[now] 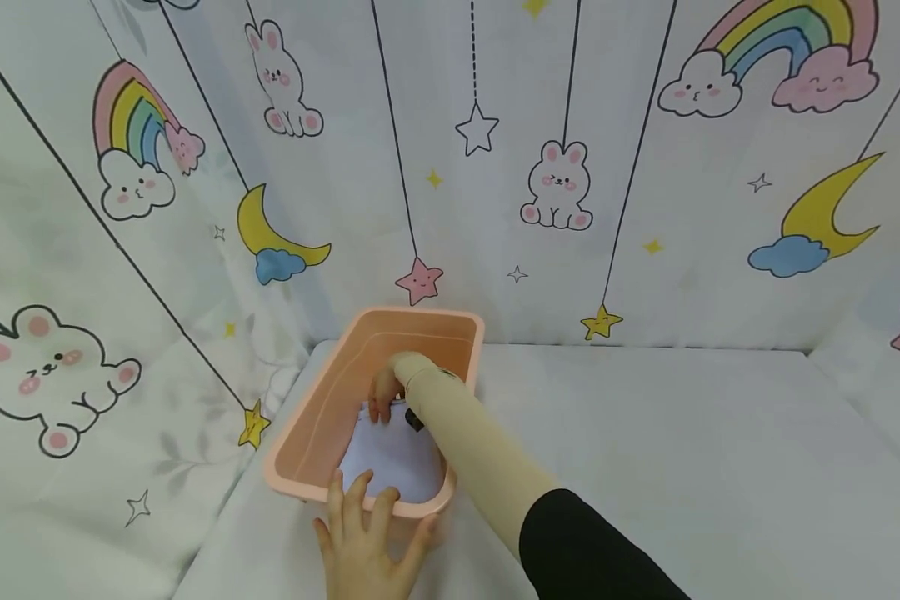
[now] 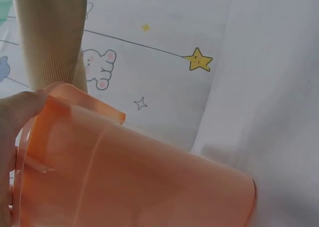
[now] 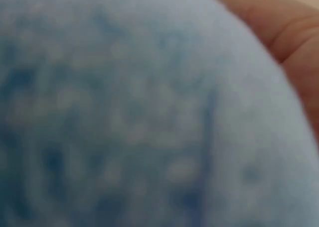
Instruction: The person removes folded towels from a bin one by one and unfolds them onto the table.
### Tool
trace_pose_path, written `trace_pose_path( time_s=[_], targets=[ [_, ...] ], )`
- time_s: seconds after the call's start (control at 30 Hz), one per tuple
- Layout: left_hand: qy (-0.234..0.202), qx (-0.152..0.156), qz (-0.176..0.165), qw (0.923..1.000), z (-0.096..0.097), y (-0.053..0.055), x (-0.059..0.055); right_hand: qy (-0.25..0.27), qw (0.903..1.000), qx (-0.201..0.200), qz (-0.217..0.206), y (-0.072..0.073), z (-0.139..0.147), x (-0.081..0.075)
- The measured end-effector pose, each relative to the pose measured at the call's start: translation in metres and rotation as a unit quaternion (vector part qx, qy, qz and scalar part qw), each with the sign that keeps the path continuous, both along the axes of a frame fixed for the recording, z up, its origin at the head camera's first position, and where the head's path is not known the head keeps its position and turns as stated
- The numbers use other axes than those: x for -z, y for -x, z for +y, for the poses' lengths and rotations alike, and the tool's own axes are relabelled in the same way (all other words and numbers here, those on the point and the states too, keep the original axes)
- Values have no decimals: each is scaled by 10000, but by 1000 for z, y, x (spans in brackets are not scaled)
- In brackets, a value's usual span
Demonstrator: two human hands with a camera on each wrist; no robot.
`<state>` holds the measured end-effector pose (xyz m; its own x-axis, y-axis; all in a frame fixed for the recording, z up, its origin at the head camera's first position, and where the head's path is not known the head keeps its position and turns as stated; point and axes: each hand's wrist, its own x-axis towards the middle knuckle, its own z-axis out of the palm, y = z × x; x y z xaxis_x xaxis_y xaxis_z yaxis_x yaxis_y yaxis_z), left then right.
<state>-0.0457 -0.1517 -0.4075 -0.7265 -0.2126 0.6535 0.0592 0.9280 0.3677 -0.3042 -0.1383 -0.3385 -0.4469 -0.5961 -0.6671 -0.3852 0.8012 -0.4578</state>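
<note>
A peach plastic basin (image 1: 300, 442) stands on the white surface, and a pale lavender sheet-like piece (image 1: 393, 458) lies inside it. My right hand (image 1: 390, 385) reaches into the basin, its bent fingers pointing down at the far edge of this piece. In the right wrist view a whitish thing with blurred blue marks (image 3: 124, 112) fills most of the picture and hides the fingers, so the grip cannot be seen. At the near end my left hand (image 1: 367, 542) holds the basin's rim, fingers spread over it. In the left wrist view the thumb (image 2: 22, 107) lies against the rim.
A white cloth-like surface (image 1: 645, 442) extends to the right of the basin. Behind and to the left hangs a white curtain (image 1: 480, 217) printed with rabbits, stars, moons and rainbows. A small dark object (image 1: 414, 419) sits at the right wrist.
</note>
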Motion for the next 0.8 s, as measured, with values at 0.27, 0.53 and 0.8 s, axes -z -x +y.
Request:
trace_pose_path(
  time_s=[0.27,0.53,0.8],
  targets=[
    [-58,123,-182,9997,2,7,-9,900,9955,31,-289,4,20,-28],
    [-126,-59,-624,9980,8,3,-12,1737,9836,-418,-251,10,33,-40],
    [-269,-377,-1309,9903,7,-10,-22,2841,9575,-430,-239,6,51,-68]
  ],
)
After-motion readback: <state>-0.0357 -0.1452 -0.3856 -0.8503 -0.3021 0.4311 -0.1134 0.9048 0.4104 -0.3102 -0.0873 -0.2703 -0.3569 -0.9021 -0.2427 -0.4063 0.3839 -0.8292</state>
